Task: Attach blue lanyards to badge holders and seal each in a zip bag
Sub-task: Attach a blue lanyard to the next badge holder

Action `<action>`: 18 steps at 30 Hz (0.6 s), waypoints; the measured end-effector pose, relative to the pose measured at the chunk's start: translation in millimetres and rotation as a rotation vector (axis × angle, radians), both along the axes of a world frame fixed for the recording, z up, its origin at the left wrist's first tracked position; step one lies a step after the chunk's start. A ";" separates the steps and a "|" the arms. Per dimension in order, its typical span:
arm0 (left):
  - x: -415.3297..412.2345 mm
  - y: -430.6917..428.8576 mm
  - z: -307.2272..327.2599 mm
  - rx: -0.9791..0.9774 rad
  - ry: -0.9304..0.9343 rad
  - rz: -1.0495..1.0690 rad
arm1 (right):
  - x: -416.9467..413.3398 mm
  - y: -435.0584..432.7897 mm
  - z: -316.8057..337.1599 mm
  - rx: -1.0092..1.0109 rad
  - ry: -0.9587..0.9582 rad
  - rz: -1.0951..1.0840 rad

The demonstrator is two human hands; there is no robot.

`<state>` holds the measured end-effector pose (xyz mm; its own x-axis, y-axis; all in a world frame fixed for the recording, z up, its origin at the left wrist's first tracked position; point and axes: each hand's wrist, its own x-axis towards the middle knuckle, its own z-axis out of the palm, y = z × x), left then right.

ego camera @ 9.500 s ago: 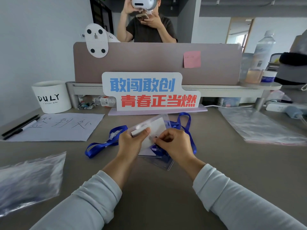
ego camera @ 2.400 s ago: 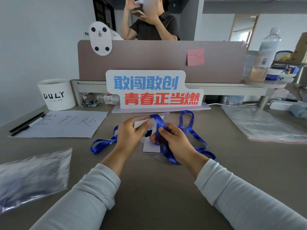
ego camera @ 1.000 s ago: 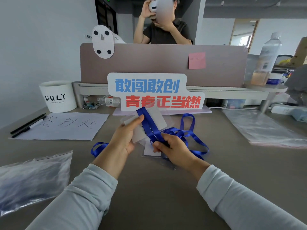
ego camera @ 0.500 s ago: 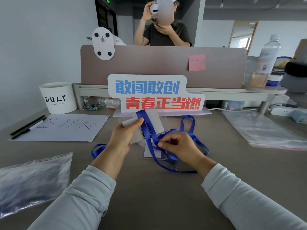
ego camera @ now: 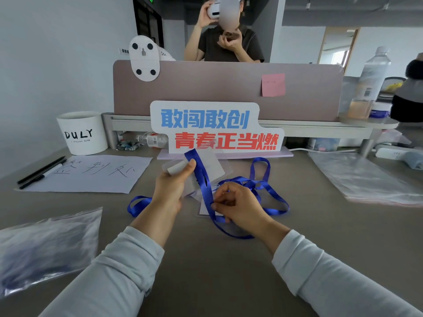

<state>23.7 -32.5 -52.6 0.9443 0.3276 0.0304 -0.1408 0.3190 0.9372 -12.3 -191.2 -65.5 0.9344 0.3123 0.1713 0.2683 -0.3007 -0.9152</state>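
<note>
Head view: grey desk fills the lower frame, with a mauve partition across the back and a person standing behind it; against the partition's shelf stands a sign with blue and red characters, a pink note is stuck higher up, and a clear bottle stands on the shelf at the right; flat plastic bags lie at the right, a zip bag with blue contents lies at the near left, and a sheet of paper with handwriting sits by a white cup and two pens; left hand is closed round the top of a clear badge holder, raised off the desk and tilted; a blue lanyard runs down over the holder to the right hand, which pinches the strap between thumb and fingers, while the remaining loops trail on the desk to the right; another strap end shows left of the wrist
</note>
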 end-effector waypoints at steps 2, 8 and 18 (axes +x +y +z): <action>-0.2 -0.1 -0.4 0.004 -0.003 0.044 | -1.8 0.4 3.3 0.028 0.074 -0.009; -4.1 -1.0 3.3 0.064 -0.053 0.131 | -2.2 1.8 3.5 0.218 0.342 0.103; -4.9 3.9 7.2 -0.020 -0.003 -0.183 | 7.6 -7.7 4.8 0.489 0.652 0.129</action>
<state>18.8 -28.6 -45.4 0.9882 0.1506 0.0281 -0.0810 0.3584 0.9300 -4.8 -198.9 -60.7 0.8552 0.4548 -0.2485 -0.3567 0.1689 -0.9188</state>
